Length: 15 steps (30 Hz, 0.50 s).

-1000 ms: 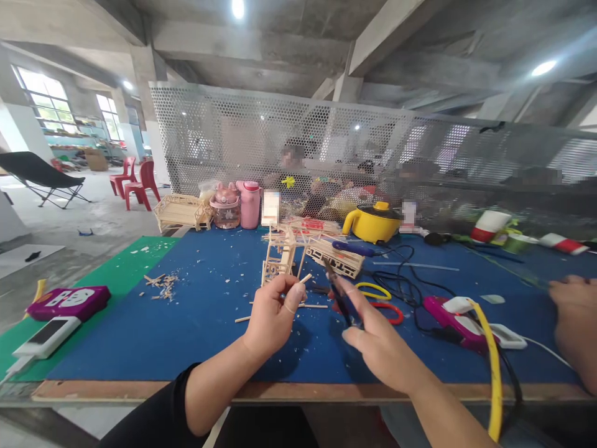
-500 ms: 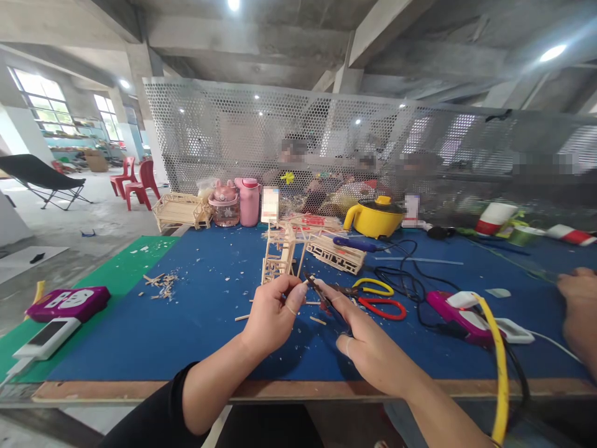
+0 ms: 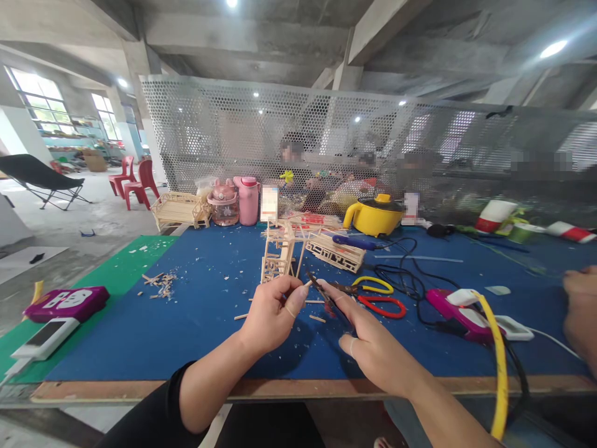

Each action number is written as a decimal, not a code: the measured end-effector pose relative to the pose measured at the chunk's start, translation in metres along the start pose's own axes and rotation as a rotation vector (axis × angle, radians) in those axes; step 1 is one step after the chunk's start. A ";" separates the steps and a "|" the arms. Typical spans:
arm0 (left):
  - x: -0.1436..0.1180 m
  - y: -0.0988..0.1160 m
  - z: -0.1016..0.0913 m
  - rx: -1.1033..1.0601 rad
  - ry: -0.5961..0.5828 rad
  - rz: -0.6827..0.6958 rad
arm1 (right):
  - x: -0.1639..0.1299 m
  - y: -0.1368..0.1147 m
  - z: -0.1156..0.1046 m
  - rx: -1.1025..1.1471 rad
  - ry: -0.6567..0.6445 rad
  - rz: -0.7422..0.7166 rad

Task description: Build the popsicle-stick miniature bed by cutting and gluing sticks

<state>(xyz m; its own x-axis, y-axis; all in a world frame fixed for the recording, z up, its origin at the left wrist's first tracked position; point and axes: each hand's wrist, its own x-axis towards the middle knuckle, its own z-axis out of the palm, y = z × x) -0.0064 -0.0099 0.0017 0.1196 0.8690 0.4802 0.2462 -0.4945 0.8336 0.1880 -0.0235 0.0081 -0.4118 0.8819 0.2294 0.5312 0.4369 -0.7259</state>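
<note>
Little has shifted since a moment ago: left hand (image 3: pixel 270 314) pinches a thin wooden stick (image 3: pixel 305 284), its free end pointing up-right toward the black pliers (image 3: pixel 321 294) gripped in the right hand (image 3: pixel 373 348), tips angled up-left, meeting the stick.
</note>
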 end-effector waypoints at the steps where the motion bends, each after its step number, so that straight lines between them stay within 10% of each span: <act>1: 0.000 0.000 0.000 0.001 -0.008 -0.002 | 0.001 0.000 0.001 -0.018 0.007 0.002; 15: 0.004 0.001 -0.007 0.188 -0.101 0.109 | 0.004 0.004 0.009 -0.224 0.051 -0.021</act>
<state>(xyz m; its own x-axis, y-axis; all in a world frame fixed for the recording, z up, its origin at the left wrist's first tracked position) -0.0120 -0.0072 0.0067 0.2483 0.8130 0.5266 0.4005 -0.5812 0.7084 0.1825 -0.0199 0.0001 -0.3891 0.8777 0.2796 0.6763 0.4783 -0.5602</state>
